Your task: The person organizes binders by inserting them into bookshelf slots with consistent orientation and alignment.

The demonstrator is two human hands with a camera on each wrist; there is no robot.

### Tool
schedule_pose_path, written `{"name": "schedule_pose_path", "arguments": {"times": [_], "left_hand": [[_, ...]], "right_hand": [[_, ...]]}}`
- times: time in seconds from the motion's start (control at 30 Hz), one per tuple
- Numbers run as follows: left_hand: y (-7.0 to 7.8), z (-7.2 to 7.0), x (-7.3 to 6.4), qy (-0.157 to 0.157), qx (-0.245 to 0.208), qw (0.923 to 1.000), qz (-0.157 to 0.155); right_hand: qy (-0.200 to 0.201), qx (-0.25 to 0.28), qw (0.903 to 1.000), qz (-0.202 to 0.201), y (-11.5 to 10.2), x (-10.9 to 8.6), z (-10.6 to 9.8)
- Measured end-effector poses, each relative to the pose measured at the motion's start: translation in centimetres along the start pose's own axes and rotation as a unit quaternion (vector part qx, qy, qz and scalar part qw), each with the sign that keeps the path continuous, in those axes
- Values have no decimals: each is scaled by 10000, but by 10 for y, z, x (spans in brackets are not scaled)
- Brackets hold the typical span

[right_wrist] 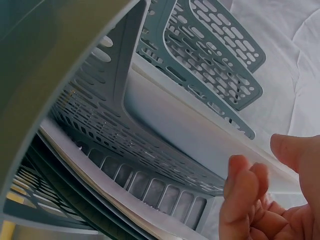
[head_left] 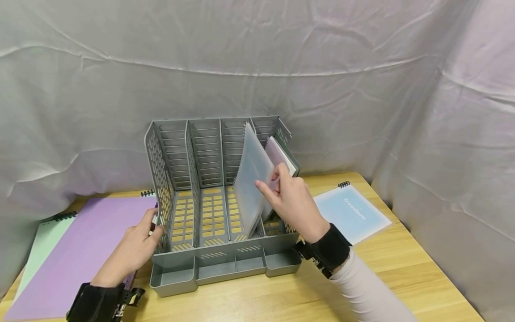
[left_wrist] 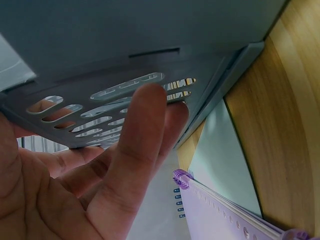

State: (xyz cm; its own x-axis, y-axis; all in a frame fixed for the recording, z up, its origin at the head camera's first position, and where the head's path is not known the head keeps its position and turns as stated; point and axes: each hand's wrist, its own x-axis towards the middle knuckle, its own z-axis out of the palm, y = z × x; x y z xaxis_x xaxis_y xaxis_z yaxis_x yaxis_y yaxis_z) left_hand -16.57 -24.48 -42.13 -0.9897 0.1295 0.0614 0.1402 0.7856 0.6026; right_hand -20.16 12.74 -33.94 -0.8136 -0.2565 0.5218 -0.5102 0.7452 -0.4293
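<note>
A grey file organizer [head_left: 225, 246] with upright compartments stands on the table. My left hand [head_left: 137, 243] holds its left side wall, fingers against the slotted outer face [left_wrist: 105, 95], with skin showing through the slots. At the third compartment, my right hand [head_left: 295, 201] has its thumb on the left and curled fingers on the right of a pale blue notebook's [head_left: 251, 174] front edge. That notebook stands tilted there, its translucent cover [right_wrist: 190, 135] visible beyond a divider in the right wrist view. Purple and dark green notebooks [head_left: 287, 156] fill the rightmost compartment.
Left of the organizer, a large purple notebook [head_left: 88, 250] overlaps a pale green notebook [head_left: 46, 243]. A blue spiral notebook marked "freedom" [head_left: 350, 212] lies to the right. Small trays [head_left: 175, 275] line the organizer's front. A grey cloth [head_left: 225, 58] hangs behind the table.
</note>
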Motion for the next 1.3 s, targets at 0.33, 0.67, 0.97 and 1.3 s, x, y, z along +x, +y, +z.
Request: {"name": "schedule_pose_path", "arguments": {"times": [0.33, 0.67, 0.97, 1.3], "left_hand": [[0, 1, 0, 6, -7, 10000, -10], [-1, 1, 2, -101, 36, 9999, -103], [-2, 1, 3, -107, 111, 9998, -112], [-2, 1, 3, -166, 110, 9997, -129]], "right_hand": [[-211, 51, 9992, 330, 7, -7, -15], [-311, 88, 9971, 685, 24, -17, -33], [-255, -94, 9947, 988, 48, -25, -48], [-388, -302, 9857, 1609, 75, -38, -73]]}}
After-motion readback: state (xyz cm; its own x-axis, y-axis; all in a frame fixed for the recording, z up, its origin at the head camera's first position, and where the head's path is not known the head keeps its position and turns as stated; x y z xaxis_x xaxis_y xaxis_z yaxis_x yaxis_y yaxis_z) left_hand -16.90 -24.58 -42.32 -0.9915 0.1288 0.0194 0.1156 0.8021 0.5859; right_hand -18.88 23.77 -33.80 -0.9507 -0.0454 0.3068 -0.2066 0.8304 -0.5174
